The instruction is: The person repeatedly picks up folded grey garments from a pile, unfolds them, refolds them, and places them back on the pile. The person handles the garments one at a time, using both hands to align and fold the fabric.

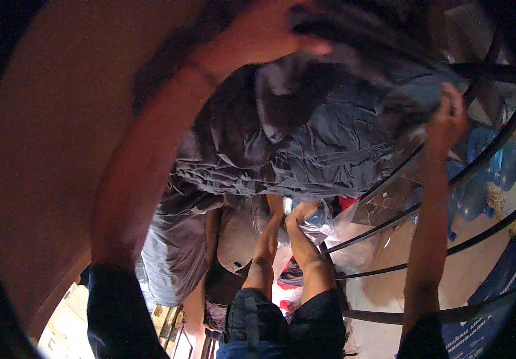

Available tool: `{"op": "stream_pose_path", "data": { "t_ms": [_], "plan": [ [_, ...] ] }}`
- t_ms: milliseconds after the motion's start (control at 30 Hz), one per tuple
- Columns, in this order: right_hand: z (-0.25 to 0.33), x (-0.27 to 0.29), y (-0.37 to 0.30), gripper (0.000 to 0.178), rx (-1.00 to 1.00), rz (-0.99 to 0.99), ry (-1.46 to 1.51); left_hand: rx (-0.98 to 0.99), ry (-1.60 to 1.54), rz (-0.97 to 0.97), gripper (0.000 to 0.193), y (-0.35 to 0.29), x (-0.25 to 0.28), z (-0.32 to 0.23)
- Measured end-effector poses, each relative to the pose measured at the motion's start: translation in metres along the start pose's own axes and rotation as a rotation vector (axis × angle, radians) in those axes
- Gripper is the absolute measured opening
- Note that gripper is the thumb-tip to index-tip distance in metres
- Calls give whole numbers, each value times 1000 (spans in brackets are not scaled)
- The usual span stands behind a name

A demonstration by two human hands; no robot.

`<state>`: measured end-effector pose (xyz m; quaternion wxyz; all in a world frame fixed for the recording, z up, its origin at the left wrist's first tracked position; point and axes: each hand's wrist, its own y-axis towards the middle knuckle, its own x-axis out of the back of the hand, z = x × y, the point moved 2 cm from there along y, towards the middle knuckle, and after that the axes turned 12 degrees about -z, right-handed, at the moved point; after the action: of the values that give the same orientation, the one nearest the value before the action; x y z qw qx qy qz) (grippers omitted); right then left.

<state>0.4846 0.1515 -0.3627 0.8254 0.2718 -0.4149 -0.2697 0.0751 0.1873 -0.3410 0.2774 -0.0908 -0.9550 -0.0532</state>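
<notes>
A large dark grey sheet (342,134), wrinkled and bunched, spreads in front of me across the upper middle. My left hand (270,33) reaches over its far part at the top, slightly blurred, with thumb and fingers apart. Some of its fingers run to the upper edge of the picture. Over at the right, my right hand (449,119) has its fingers closed on the sheet's side edge, which is pulled up taut toward it. Where the sheet goes beyond the top is dark and hard to make out.
Curved black metal rails (401,212) run along the right, below my right forearm. Beyond them lie blue clear plastic bottles (479,173) and a dark blue printed package (479,329). A grey cloth (177,251) hangs at lower left; a brown wall (49,161) rises on the left.
</notes>
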Motion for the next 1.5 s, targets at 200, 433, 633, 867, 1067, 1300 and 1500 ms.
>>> {"op": "stream_pose_path", "data": {
  "t_ms": [200,433,633,867,1067,1300,1500],
  "plan": [
    [-11,80,115,28,297,-143,-190,-539,99,-544,27,42,-4,-51],
    [1,66,130,23,723,425,-115,130,-450,-326,43,36,15,19],
    [83,67,133,21,273,441,-17,-421,381,-667,28,2,-15,-25],
    [169,71,176,22,249,459,39,-56,-125,-607,43,-77,-163,-83],
    [180,106,181,22,366,694,-36,52,-239,-711,29,-78,-137,-66],
    [133,152,144,24,222,668,36,-100,25,-611,28,-134,-14,-48],
    [72,166,66,40,55,477,-250,-265,179,-681,34,-149,26,-70]
  ]
}}
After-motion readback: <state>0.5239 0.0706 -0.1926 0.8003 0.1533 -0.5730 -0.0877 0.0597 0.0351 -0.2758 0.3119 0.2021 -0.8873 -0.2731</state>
